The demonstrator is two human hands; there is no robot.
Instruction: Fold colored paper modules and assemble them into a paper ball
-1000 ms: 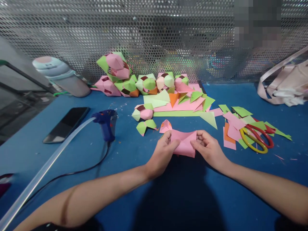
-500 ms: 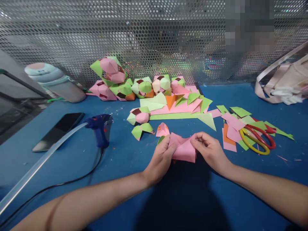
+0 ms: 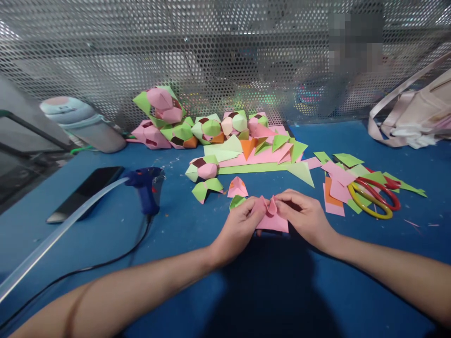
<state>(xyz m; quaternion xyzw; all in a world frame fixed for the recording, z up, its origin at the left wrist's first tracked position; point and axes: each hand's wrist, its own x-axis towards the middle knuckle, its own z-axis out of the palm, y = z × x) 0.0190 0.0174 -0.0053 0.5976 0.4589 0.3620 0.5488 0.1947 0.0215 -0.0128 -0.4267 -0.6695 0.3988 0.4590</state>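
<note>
A piece of pink paper (image 3: pixel 273 223) is held between my two hands above the blue table (image 3: pixel 183 286). My left hand (image 3: pixel 239 223) pinches its left side, thumb on top. At the right, my right hand (image 3: pixel 305 216) grips the upper edge with thumb and fingers. The paper's far edge bends up into a curled fold, while its near part stays flat. Just beyond my left hand lie a small green folded piece (image 3: pixel 237 202) and a pink one (image 3: pixel 237 187). A green folded piece (image 3: pixel 207 189) rests further left.
Folded paper shapes (image 3: pixel 211 127) line the perforated metal screen (image 3: pixel 218 61). A blue glue gun (image 3: pixel 146 190) with its cord and a phone (image 3: pixel 84 195) lie left, near a bottle (image 3: pixel 88 124). Scissors (image 3: pixel 373 199) sit among paper scraps on the right, a bag (image 3: pixel 419 112) behind.
The pink paper's far edge, only slightly wavy before, is now pushed up into a curled fold. My hands have come closer together. The small green piece is now more visible.
</note>
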